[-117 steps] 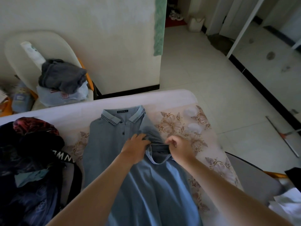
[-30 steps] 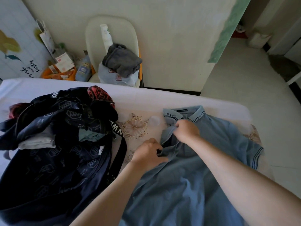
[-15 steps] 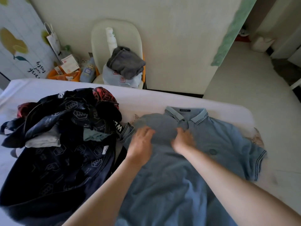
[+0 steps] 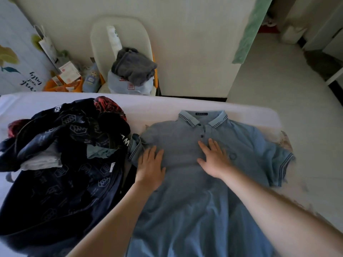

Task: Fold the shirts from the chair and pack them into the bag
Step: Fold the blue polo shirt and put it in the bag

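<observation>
R hand (image 4: 216, 162) slid right, fingers (image 4: 213, 145) atop shirt (image 4: 241, 141)

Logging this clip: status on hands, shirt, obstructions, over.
Left hand and right hand open, flat on blue-grey polo shirt. Shirt spread face-up, unfolded. One sleeve against navy patterned fabric bag.

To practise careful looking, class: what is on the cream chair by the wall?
A grey garment lies crumpled on a pale blue bundle on the chair; a white roll leans on its backrest. Anything beneath the bundle is covered.
</observation>
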### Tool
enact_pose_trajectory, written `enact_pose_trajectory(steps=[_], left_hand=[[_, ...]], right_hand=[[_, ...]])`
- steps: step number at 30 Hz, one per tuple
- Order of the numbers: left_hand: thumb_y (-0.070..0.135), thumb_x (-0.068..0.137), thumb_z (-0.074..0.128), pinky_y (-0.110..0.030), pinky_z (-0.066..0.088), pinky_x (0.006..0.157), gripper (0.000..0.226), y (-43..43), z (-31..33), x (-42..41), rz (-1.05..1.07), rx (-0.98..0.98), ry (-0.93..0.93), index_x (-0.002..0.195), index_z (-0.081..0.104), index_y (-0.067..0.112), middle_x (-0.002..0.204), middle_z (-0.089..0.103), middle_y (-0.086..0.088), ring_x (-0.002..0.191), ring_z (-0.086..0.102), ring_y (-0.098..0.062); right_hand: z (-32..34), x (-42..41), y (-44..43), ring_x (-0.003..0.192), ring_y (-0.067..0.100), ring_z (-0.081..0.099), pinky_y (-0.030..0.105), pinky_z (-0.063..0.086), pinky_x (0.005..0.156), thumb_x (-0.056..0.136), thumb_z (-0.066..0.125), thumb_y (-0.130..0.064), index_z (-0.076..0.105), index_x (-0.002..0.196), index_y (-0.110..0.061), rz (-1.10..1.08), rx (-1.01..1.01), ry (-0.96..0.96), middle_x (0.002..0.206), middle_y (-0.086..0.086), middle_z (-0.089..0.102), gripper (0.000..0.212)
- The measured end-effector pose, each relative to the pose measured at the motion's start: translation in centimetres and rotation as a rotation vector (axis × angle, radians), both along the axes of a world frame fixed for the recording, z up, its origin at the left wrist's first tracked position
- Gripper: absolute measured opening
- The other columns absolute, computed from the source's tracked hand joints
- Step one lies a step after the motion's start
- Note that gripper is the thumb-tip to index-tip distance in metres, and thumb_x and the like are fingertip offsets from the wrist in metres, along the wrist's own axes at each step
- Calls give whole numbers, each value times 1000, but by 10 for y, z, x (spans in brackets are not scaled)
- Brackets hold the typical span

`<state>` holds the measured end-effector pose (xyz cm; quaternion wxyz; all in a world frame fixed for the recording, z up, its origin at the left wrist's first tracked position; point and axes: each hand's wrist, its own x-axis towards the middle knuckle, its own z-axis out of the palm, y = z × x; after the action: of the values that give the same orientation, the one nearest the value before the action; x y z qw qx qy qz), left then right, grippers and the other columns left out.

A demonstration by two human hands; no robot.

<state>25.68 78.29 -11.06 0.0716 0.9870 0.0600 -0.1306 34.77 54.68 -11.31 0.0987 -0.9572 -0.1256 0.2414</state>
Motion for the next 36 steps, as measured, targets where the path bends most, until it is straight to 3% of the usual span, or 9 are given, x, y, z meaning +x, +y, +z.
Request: enact_pose_trajectory(steps=[4, 8, 13, 18, 22, 24, 28, 32, 36], left_hand=[[31, 81, 63, -42, 43, 96, 47, -15, 12, -41, -135, -160, -237, 127, 57, 22, 126, 53, 0, 119, 48, -27], [40, 80, 43, -38, 49, 86, 32, -28, 22, -85, -254, -298, -221, 103, 59, 25, 105, 54, 3, 104, 52, -22], [54, 79, 62, -32, 46, 80, 28, -31, 23, -151, -335, -367, -37, 86, 50, 28, 97, 55, 7, 97, 55, -16], [75, 53, 50, -35, 42, 92, 76, -16, 4, -218, -508, -145, 72, 116, 51, 31, 122, 42, 8, 112, 39, -14], [28, 77, 65, -32, 47, 95, 40, -3, -7, -242, -292, -414, 52, 116, 64, 22, 114, 58, -4, 105, 56, -26], [8, 79, 65, -19, 44, 87, 31, 8, -6, -244, -272, -395, 76, 107, 70, 18, 106, 63, -6, 100, 62, -26], [3, 81, 55, -32, 47, 91, 37, 21, 3, -242, -162, -136, 46, 112, 67, 20, 115, 57, -5, 112, 53, -27], [12, 78, 55, -34, 41, 101, 49, 2, 16, -244, -281, -147, -58, 125, 59, 27, 122, 51, 1, 118, 47, -23], [56, 80, 58, -45, 31, 113, 71, -47, 11, -254, -579, -224, 9, 146, 36, 40, 150, 32, 5, 138, 30, -21]], right_hand=[[11, -63, -2, 150, 27, 19, 43, 22, 119, 95, 56, -41, 36, 152, -24, 63, 165, -172, 163, 10, 20, 62], [13, -142, -4, 139, 32, 43, 45, 39, 110, 84, 50, -49, 59, 134, -16, 106, 230, -222, 153, 13, 42, 60], [19, -228, -14, 114, 24, 55, 37, 48, 96, 77, 50, -62, 55, 132, -27, 95, 215, -237, 124, 0, 51, 66], [21, -291, -28, 134, 23, 40, 36, 36, 110, 66, 59, -75, 22, 154, -28, 173, 83, -100, 145, 1, 37, 107], [16, -323, -36, 152, 24, 7, 37, 12, 123, 66, 65, -71, -5, 159, -24, 259, -39, -46, 166, 5, 4, 125], [14, -329, -40, 153, 20, -1, 35, 7, 124, 73, 65, -67, -1, 159, -20, 257, -67, -39, 167, 3, -7, 118], [22, -330, -50, 153, 13, 1, 29, 11, 122, 80, 64, -60, 16, 159, -23, 214, -27, -16, 167, -4, -7, 99], [23, -340, -67, 153, 14, -6, 33, 9, 123, 70, 69, -65, 8, 159, -28, 220, -13, -19, 166, -3, -14, 115], [16, -348, -96, 153, 20, -4, 39, 10, 123, 72, 66, -64, 7, 159, -31, 184, -46, -25, 166, 0, -13, 110]])
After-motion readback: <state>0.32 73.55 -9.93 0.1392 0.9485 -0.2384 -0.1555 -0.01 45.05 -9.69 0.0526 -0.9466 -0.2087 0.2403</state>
